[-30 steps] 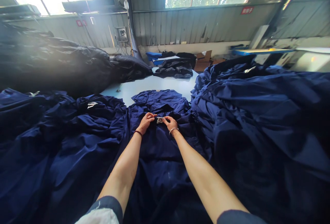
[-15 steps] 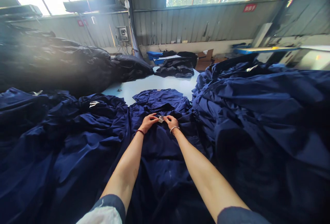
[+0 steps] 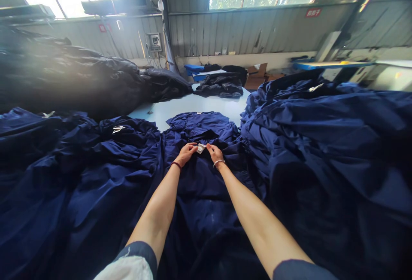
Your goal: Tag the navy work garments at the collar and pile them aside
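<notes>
A small white label [image 3: 201, 148] sits at the centre of a navy garment [image 3: 199, 185] spread flat in front of me. My left hand [image 3: 186, 154] has its fingertips at the label's left end, and my right hand [image 3: 215, 153] pinches at its right end. Both hands rest on the cloth, and my fingers hide part of the label. A dark bracelet circles my left wrist, a metal bangle my right.
Heaped navy cloth [image 3: 322, 159] rises on my right, with another heap [image 3: 96, 172] on my left. Beyond lie a pale table [image 3: 189, 107], a black garment pile [image 3: 222, 86] and a large dark glossy heap [image 3: 71, 78]. A cardboard box [image 3: 255, 78] stands by the far wall.
My hands have shifted slightly rightward and stay at the label. The whole view has tilted a little as my head moved.
</notes>
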A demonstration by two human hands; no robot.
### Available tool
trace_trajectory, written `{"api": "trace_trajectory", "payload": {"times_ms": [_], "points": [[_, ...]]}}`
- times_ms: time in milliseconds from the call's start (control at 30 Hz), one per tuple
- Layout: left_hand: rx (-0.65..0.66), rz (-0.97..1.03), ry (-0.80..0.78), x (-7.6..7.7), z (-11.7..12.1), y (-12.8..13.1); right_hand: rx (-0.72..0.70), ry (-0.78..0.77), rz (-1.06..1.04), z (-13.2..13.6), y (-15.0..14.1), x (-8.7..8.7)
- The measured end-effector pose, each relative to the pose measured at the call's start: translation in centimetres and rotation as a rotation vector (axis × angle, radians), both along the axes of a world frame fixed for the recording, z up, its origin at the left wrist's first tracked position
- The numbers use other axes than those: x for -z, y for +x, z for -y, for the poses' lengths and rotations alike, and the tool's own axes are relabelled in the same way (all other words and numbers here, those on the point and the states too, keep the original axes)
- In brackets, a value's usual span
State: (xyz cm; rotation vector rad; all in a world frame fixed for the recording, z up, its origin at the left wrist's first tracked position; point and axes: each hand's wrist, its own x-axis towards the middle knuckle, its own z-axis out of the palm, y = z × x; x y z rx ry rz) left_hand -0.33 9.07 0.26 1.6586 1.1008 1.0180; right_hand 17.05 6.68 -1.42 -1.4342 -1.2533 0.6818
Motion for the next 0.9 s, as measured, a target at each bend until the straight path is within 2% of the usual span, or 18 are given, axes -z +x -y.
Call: {"api": "trace_trajectory", "payload": {"times_ms": [133, 600, 900], "points": [[0.010, -0.015, 0.001, 0.13, -0.15, 0.00, -0.057, 0.022, 0.006, 0.26, 0.01, -0.16], [-0.007, -0.049, 0.019, -0.40, 0.41, 0.02, -0.019, 0.007, 0.008, -0.49, 0.04, 0.58], [-0.041, 0.006, 0.029, -0.02, 0.32, 0.18, 0.032, -0.058, 0.003, 0.25, -0.23, -0.32]]}}
